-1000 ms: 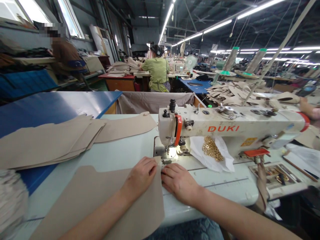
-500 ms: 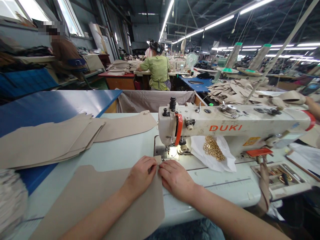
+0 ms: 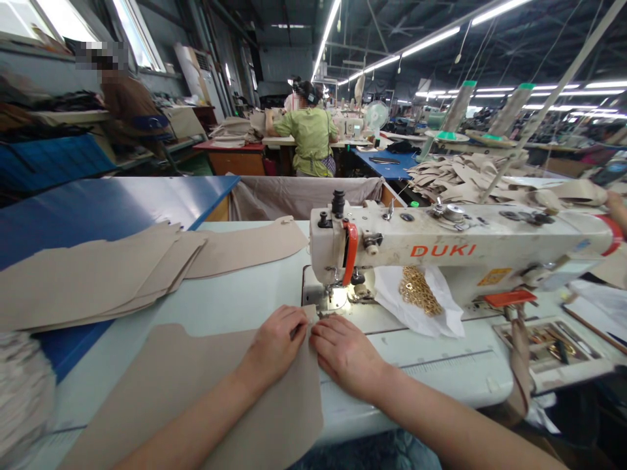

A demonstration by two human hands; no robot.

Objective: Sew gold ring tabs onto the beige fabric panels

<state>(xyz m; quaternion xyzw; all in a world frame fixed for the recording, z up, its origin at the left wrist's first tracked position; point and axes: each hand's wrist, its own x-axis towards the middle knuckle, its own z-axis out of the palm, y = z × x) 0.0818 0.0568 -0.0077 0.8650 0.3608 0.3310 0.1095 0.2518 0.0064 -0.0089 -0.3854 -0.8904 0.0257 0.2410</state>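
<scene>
A large beige fabric panel (image 3: 220, 385) lies across the pale machine bed, its narrow upper corner near the sewing machine's needle area (image 3: 337, 299). Both hands work at that corner. My left hand (image 3: 281, 336) lies on the panel with fingers curled and pinching its edge. Opposite it, my right hand (image 3: 340, 346) has its fingers bent together against the panel's right edge. The fingertips of the two hands nearly meet, and they hide the cloth between them. Just beyond them stands the white sewing machine (image 3: 441, 241) with its lamp lit.
Stacked beige panels (image 3: 98, 274) lie at the left. Gold-coloured metal rings (image 3: 418, 290) rest on white paper (image 3: 450, 320) under the machine arm. A tray of small tools (image 3: 553, 349) is at the right. Ahead, a co-worker in green (image 3: 311, 140) sits at another table.
My hands and the panel have hardly moved. The co-worker in green ahead has raised a piece of beige material at the left.
</scene>
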